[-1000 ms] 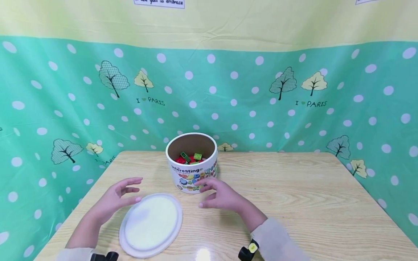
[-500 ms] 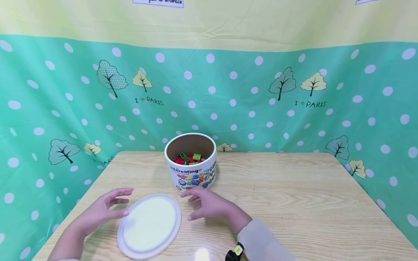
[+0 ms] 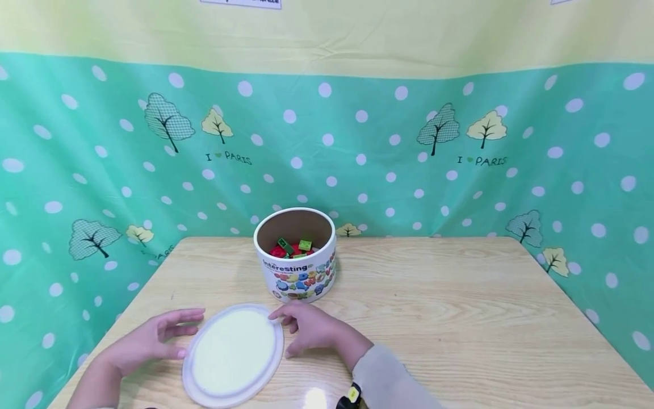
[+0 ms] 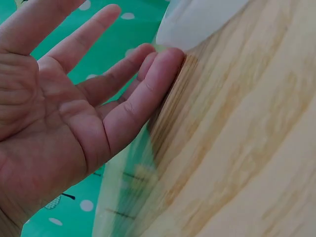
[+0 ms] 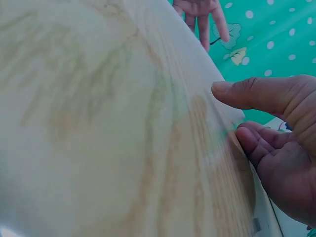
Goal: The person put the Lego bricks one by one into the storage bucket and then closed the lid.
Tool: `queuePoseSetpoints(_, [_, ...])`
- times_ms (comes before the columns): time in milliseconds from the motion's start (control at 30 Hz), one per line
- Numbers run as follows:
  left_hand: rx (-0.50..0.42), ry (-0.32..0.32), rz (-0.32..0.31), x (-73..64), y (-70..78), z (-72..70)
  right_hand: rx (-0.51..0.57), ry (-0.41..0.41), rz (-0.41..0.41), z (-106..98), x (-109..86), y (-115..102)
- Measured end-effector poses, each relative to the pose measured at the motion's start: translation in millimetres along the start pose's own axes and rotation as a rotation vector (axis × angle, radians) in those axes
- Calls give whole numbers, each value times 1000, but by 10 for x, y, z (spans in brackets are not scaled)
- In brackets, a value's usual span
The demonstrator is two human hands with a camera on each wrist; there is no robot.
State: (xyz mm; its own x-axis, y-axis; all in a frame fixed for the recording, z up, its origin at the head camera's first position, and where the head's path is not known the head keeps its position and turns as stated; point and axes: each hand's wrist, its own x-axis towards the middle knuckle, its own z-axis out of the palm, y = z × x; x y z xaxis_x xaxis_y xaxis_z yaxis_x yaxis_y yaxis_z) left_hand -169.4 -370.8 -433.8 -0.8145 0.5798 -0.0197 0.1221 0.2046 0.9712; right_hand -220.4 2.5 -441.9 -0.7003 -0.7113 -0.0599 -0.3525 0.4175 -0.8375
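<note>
A round white lid (image 3: 232, 352) lies flat on the wooden table, between my two hands in the head view. To its left is my left hand (image 3: 153, 341), fingers spread and loosely bent, thumb close to the lid's rim; nothing is held. My right hand (image 3: 311, 329) is at the lid's right rim, index finger reaching over the edge and thumb apart below it. Whether that fingertip touches the lid cannot be told. Behind stands a white printed tub (image 3: 296, 278), uncovered, with red and green building blocks (image 3: 293, 249) inside. The left wrist view shows the open left palm (image 4: 49, 118).
The wooden table (image 3: 449, 318) stretches right and toward the front. Behind and beside it hangs a green dotted curtain (image 3: 378, 147) with printed trees. A bright glare spot (image 3: 315, 397) shows near the front.
Both hands have come down and toward the front. The right hand has moved left, from before the tub to the lid's right rim; the left hand has shifted slightly left. Lid and tub stay put.
</note>
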Motion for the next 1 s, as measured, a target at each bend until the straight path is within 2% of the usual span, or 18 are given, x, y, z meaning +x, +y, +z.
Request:
queuePoseSetpoints(267, [-142,-52,0,-53,-60,-33,-46,26,-50,74,60,21])
queuePoseSetpoints(467, [-205,-92,9,-36,-128,-56,16,64,-54,84,8,81])
queuePoseSetpoints(700, [-380,-245,130,-13,-209,-57,153,124,-22,58,-21,139])
queuePoseSetpoints(767, [-411,-265,159,-25,-237,-54,193,126,-34,55,-22,149])
queuePoseSetpoints(833, [-419,-254,152,-44,-242,-43,245,124,-59,59,-20,150])
queuePoseSetpoints(1000, [-386,-175,128,-66,-165,-20,384,144,-104,65,-28,100])
